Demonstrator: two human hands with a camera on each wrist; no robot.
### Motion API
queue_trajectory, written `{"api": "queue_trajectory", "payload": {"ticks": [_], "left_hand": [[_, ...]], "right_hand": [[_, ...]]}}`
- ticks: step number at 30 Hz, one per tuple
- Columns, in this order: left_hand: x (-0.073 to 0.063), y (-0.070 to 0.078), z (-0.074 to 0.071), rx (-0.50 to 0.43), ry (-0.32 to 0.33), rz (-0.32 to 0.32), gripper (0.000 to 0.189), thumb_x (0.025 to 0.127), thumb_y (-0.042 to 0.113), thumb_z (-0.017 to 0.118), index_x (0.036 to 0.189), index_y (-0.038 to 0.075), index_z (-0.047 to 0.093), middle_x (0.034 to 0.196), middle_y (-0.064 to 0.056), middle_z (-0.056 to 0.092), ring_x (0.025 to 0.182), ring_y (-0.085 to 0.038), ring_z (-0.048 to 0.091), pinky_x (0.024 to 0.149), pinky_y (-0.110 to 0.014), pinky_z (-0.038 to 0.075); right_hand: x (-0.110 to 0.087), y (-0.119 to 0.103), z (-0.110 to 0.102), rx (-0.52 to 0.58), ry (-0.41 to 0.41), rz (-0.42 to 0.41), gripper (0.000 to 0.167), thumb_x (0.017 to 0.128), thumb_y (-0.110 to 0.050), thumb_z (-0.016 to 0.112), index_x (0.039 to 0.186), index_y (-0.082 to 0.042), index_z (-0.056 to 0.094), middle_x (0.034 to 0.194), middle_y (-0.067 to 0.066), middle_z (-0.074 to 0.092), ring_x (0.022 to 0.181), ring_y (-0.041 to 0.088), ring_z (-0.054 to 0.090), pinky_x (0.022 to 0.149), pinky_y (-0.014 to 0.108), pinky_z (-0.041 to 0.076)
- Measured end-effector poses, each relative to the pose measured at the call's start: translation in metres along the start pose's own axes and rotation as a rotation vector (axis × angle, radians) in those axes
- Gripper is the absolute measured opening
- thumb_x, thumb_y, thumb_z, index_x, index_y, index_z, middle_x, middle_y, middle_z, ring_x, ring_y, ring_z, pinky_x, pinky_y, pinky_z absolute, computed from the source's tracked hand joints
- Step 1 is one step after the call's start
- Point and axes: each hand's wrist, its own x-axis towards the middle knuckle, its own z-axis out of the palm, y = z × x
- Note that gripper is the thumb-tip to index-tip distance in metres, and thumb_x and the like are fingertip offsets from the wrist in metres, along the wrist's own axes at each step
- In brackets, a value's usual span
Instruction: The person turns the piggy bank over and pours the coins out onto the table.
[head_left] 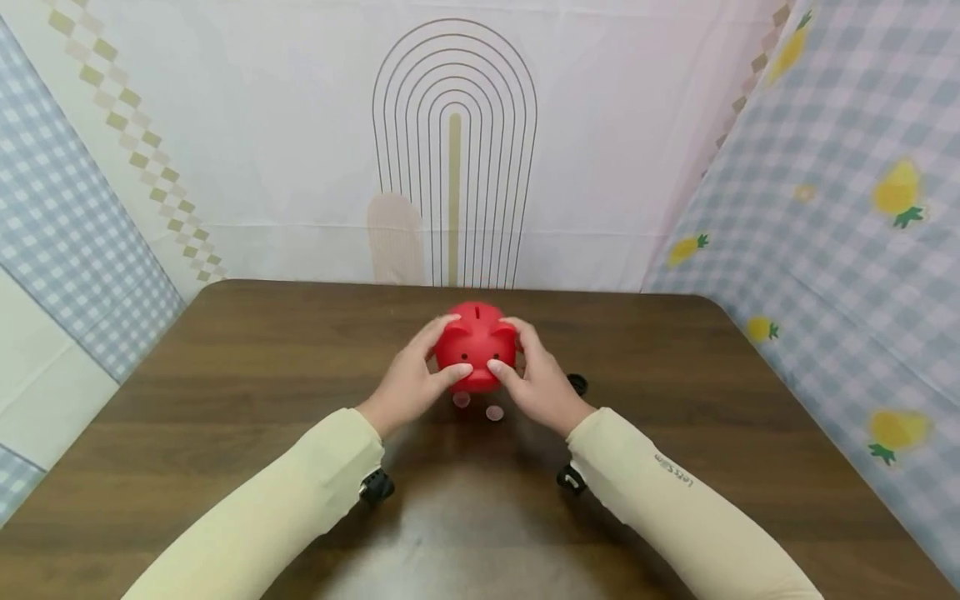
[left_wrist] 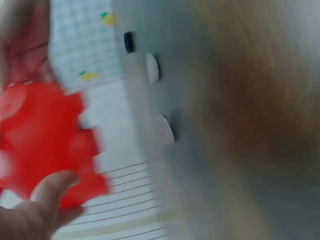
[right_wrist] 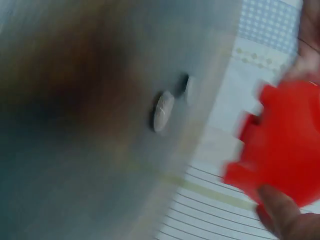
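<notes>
A red piggy bank [head_left: 477, 342] with a coin slot on top is held between both hands, its face toward me. My left hand [head_left: 408, 379] grips its left side, thumb beside the snout and fingers near the ear. On the other side my right hand [head_left: 546, 387] grips it in the same way. In the left wrist view the piggy bank [left_wrist: 45, 140] is off the table, its short legs showing; the right wrist view shows the piggy bank [right_wrist: 285, 142] raised too. Two coins, one coin [head_left: 461, 400] and another coin [head_left: 495, 412], lie on the table just below it.
A small black round object [head_left: 577, 384] lies on the brown wooden table [head_left: 300, 350], just right of my right hand. Patterned cloths hang around it: a white cloth [head_left: 285, 125] behind and a checked one [head_left: 825, 250] at the right.
</notes>
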Motion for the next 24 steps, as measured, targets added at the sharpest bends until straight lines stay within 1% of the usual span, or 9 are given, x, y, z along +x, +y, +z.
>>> {"api": "queue_trajectory", "payload": {"ticks": [3, 5, 8, 12, 14, 16, 21, 22, 24], "left_hand": [[0.0015, -0.0048, 0.0005, -0.019, -0.060, -0.133, 0.067, 0.087, 0.013, 0.071, 0.146, 0.013, 0.039, 0.143, -0.013, 0.046, 0.127, -0.033, 0.047, 0.096, -0.044, 0.050], [0.0019, -0.0067, 0.0010, -0.043, -0.066, -0.158, 0.068, 0.087, 0.012, 0.071, 0.146, 0.014, 0.039, 0.143, -0.013, 0.046, 0.128, -0.034, 0.047, 0.095, -0.045, 0.050], [0.0025, -0.0075, 0.0021, -0.059, -0.024, -0.096, 0.067, 0.086, 0.010, 0.071, 0.145, 0.012, 0.040, 0.149, -0.015, 0.038, 0.132, -0.035, 0.042, 0.097, -0.047, 0.047], [0.0014, -0.0046, 0.0028, -0.056, 0.047, 0.046, 0.067, 0.083, 0.005, 0.073, 0.143, 0.008, 0.043, 0.155, -0.018, 0.025, 0.133, -0.039, 0.039, 0.095, -0.049, 0.048], [0.0012, -0.0025, 0.0026, -0.036, 0.065, 0.089, 0.068, 0.082, 0.005, 0.075, 0.143, 0.007, 0.043, 0.156, -0.018, 0.022, 0.132, -0.040, 0.041, 0.091, -0.048, 0.050], [0.0027, -0.0020, 0.0027, -0.036, 0.046, 0.065, 0.068, 0.083, 0.006, 0.074, 0.143, 0.008, 0.042, 0.154, -0.016, 0.028, 0.128, -0.037, 0.046, 0.091, -0.046, 0.051], [0.0060, -0.0039, 0.0020, -0.078, -0.060, -0.155, 0.067, 0.087, 0.013, 0.071, 0.146, 0.015, 0.038, 0.139, -0.013, 0.049, 0.119, -0.032, 0.053, 0.088, -0.043, 0.055], [0.0061, -0.0035, 0.0018, -0.085, -0.063, -0.163, 0.067, 0.087, 0.013, 0.071, 0.146, 0.016, 0.038, 0.140, -0.013, 0.048, 0.120, -0.032, 0.052, 0.088, -0.043, 0.055], [0.0063, -0.0009, 0.0012, -0.079, -0.035, -0.105, 0.068, 0.086, 0.011, 0.072, 0.146, 0.014, 0.039, 0.147, -0.014, 0.040, 0.128, -0.033, 0.047, 0.092, -0.042, 0.052]], "right_hand": [[0.0011, 0.0024, 0.0017, 0.033, -0.067, 0.189, 0.061, 0.093, -0.015, 0.064, 0.143, -0.013, 0.029, 0.139, 0.012, 0.044, 0.128, 0.033, 0.047, 0.094, 0.043, 0.051], [0.0017, 0.0030, 0.0022, 0.028, -0.076, 0.219, 0.062, 0.093, -0.015, 0.064, 0.144, -0.013, 0.028, 0.140, 0.012, 0.044, 0.129, 0.033, 0.047, 0.095, 0.043, 0.050], [0.0027, 0.0017, 0.0015, 0.002, -0.044, 0.146, 0.062, 0.092, -0.013, 0.064, 0.143, -0.013, 0.029, 0.139, 0.011, 0.044, 0.121, 0.031, 0.054, 0.091, 0.042, 0.052], [0.0024, -0.0003, -0.0010, -0.081, 0.030, -0.078, 0.063, 0.090, -0.008, 0.067, 0.142, -0.007, 0.031, 0.147, 0.014, 0.036, 0.121, 0.033, 0.052, 0.092, 0.045, 0.051], [0.0022, -0.0010, -0.0020, -0.100, 0.056, -0.148, 0.064, 0.089, -0.005, 0.067, 0.142, -0.004, 0.031, 0.151, 0.017, 0.029, 0.125, 0.035, 0.048, 0.094, 0.048, 0.049], [0.0024, -0.0017, -0.0024, -0.079, 0.046, -0.106, 0.064, 0.089, -0.006, 0.066, 0.142, -0.004, 0.030, 0.149, 0.019, 0.032, 0.126, 0.036, 0.048, 0.094, 0.049, 0.049], [0.0044, -0.0008, -0.0019, -0.001, -0.052, 0.187, 0.059, 0.094, -0.015, 0.062, 0.143, -0.010, 0.029, 0.137, 0.015, 0.047, 0.125, 0.034, 0.050, 0.093, 0.044, 0.052], [0.0043, -0.0011, -0.0021, -0.009, -0.051, 0.191, 0.059, 0.094, -0.015, 0.062, 0.143, -0.010, 0.029, 0.137, 0.015, 0.047, 0.124, 0.034, 0.051, 0.092, 0.044, 0.052], [0.0042, -0.0022, -0.0030, -0.030, -0.019, 0.116, 0.061, 0.093, -0.012, 0.064, 0.143, -0.008, 0.029, 0.140, 0.016, 0.043, 0.121, 0.035, 0.053, 0.092, 0.044, 0.052]]}}
